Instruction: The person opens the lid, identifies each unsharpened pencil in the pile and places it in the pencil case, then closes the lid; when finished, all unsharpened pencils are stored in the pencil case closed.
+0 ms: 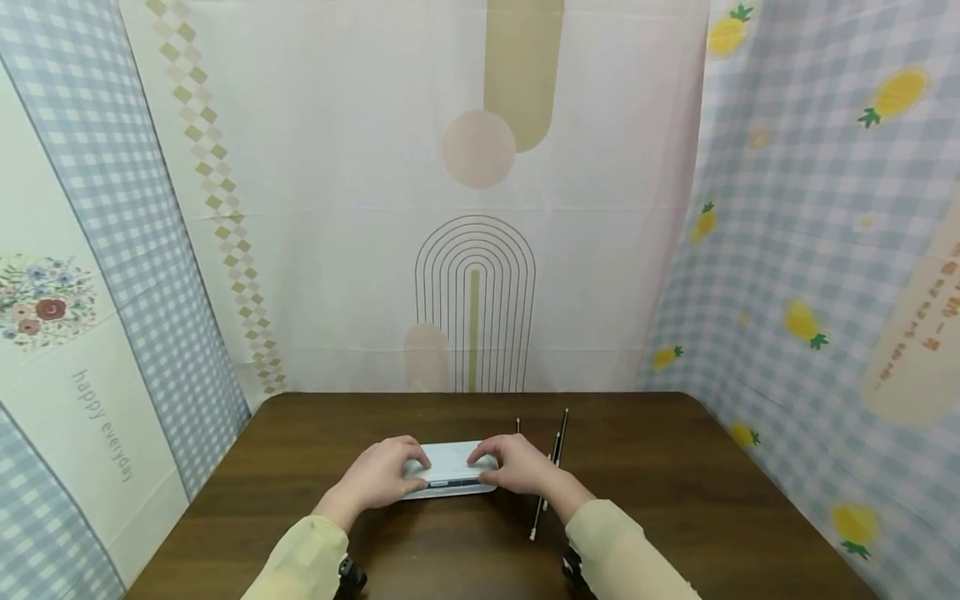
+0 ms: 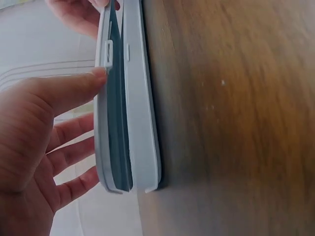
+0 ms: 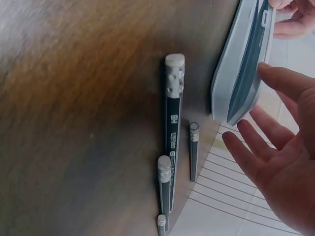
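Observation:
A pale blue pencil case [image 1: 450, 458] lies on the table between both hands, its long front side toward me. Its lid [image 2: 102, 128] stands slightly raised from the base [image 2: 140, 118], and a dark blue-grey inside shows in the gap. My left hand [image 1: 384, 473] holds the lid near its left end, thumb at the front edge beside the small latch and fingers over the top. At the other end, my right hand [image 1: 519, 465] has its thumb [image 3: 275, 76] on the lid's front edge, fingers behind it. Whatever lies inside the case is hidden.
Several black pencils with white erasers [image 3: 173, 113] lie on the table to the right of the case, partly beneath my right forearm in the head view. The brown wooden table [image 1: 645, 517] ends at a white patterned cloth [image 1: 345, 292]; checked cloths hang at both sides.

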{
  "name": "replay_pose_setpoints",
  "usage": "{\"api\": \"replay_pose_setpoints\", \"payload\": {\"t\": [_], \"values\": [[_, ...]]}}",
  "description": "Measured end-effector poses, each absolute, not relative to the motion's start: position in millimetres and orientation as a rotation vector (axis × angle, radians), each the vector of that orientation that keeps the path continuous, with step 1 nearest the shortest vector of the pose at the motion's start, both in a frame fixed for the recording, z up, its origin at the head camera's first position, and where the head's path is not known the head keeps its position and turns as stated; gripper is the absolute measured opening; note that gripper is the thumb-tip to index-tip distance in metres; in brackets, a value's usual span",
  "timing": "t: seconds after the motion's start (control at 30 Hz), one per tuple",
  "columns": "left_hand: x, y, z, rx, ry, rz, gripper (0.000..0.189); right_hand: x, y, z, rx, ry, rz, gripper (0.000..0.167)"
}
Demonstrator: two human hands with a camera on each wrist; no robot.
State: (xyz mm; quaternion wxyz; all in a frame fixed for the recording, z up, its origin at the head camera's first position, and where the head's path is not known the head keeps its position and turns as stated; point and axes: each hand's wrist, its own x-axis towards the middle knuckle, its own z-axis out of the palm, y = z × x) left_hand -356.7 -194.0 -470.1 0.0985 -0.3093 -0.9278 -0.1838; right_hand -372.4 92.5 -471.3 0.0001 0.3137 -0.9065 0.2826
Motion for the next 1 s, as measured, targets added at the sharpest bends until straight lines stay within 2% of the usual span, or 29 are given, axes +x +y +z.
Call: {"api": "replay_pose_setpoints", "payload": {"t": [0.67,0.9,1.0], "values": [[-358.3,-177.7,-473.4,-0.885,-2.748,-0.532,0.021,-370.3,89.7,-470.6,0.929,-2.876,0.753,0.017],[-355.9,-175.7,-475.3,-0.834,-2.747,-0.538,0.018,-371.6,92.3,-473.0,0.982,-2.887,0.706,0.020],[-354.0,-173.7,-473.7,-0.834,-2.729,-0.523,0.019,-372.5,92.6,-472.4,1.001,-2.882,0.667,0.027]]}}
